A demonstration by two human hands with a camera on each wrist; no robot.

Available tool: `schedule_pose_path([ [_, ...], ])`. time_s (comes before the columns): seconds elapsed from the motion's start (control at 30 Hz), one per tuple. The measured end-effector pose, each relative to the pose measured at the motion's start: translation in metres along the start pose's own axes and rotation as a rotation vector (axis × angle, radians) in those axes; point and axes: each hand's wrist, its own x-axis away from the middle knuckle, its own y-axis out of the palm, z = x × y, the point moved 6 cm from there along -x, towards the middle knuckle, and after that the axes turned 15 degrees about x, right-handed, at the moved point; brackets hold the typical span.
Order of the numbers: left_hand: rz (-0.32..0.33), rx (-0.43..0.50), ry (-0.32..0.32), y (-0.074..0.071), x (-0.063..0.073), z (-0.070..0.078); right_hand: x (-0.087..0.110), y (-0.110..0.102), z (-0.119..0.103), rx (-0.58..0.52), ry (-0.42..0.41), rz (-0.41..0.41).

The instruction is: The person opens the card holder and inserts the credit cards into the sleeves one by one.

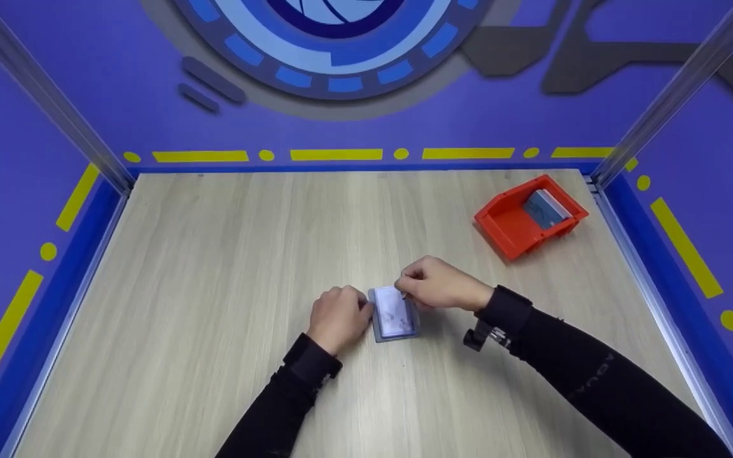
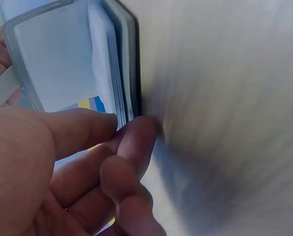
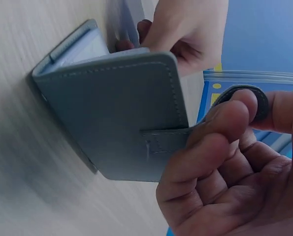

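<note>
A grey-blue card holder [image 1: 394, 312] with clear plastic sleeves lies partly open near the middle of the table. At its left edge my left hand [image 1: 340, 319] pinches the cover and sleeves between thumb and fingers, as the left wrist view shows on the stack of sleeves [image 2: 109, 64]. Over on the right side, my right hand [image 1: 443, 286] pinches the end of the closing strap [image 3: 171, 140]. In the right wrist view the stitched cover [image 3: 107, 108] stands tilted up from the table, with the strap stretched toward my thumb and fingertips.
An orange-red bin [image 1: 509, 222] stands at the back right of the wooden table [image 1: 226, 254], holding flat grey-and-white items [image 1: 546, 208]. Blue-purple panels [image 1: 341, 137] with yellow markings rise around the table's back and sides.
</note>
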Motion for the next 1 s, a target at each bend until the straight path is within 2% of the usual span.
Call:
schedule_pose_path([
  [0.17, 0.012, 0.022, -0.017, -0.011, -0.002, -0.005, -0.005, 0.010, -0.003, -0.047, -0.020, 0.007],
  [0.37, 0.045, 0.057, -0.040, -0.028, -0.006, -0.010, -0.010, 0.022, -0.006, -0.045, -0.053, 0.019],
  [0.5, 0.048, 0.092, -0.052, -0.034, -0.007, -0.011, -0.014, 0.032, -0.001, -0.092, -0.039, 0.004],
  [0.67, -0.032, 0.121, -0.004, -0.027, -0.006, -0.003, -0.015, 0.041, 0.013, -0.106, -0.001, -0.007],
  [0.8, -0.107, 0.123, 0.051, -0.019, -0.004, 0.001, -0.017, 0.045, 0.017, -0.055, -0.011, -0.006],
  [1.0, -0.178, 0.129, 0.105, -0.011, -0.002, 0.003, -0.019, 0.051, 0.021, 0.026, -0.037, 0.033],
])
